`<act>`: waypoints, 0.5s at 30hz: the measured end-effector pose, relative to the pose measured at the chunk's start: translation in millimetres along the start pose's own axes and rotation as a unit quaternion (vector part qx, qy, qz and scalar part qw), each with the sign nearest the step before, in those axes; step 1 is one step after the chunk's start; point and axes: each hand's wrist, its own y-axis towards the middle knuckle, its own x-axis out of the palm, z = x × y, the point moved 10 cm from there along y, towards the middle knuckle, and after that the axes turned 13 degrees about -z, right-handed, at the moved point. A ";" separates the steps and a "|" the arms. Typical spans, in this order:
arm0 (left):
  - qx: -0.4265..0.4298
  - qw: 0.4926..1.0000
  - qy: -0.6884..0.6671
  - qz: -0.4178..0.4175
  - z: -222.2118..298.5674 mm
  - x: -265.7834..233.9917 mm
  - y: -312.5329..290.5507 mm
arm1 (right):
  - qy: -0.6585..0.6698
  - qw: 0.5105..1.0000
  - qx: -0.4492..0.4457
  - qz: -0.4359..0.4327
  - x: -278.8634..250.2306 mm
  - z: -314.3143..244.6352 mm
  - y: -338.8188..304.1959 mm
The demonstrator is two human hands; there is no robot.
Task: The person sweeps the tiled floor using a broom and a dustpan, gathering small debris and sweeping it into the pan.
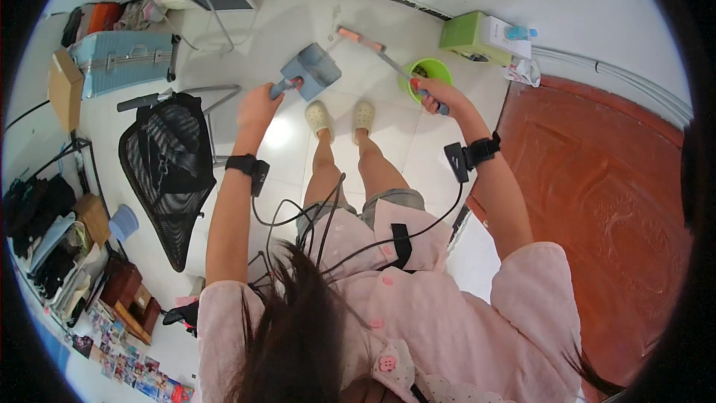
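Note:
My left hand [259,107] is closed around the handle of a blue-grey dustpan [313,71], whose pan is held out in front of my feet. In my right hand [446,97] is the grey handle of a broom [361,38], its orange-pink head reaching forward and left beyond the dustpan. The broom head and the dustpan are apart. Below the broom's handle, close to my right hand, stands a lime-green bin [444,70] with some dark and yellowish contents.
On the left are a black mesh chair [168,157], a light blue suitcase [123,63] and crowded shelves. A green-and-white box [470,36] stands by the far wall, near a brown door [589,216]. Cables [358,250] hang across my body from both wrist straps.

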 end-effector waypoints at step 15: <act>-0.033 0.997 -0.008 0.065 -5.5 -8.2 0.0 | -0.176 0.983 -0.047 0.035 10.3 23.6 98.1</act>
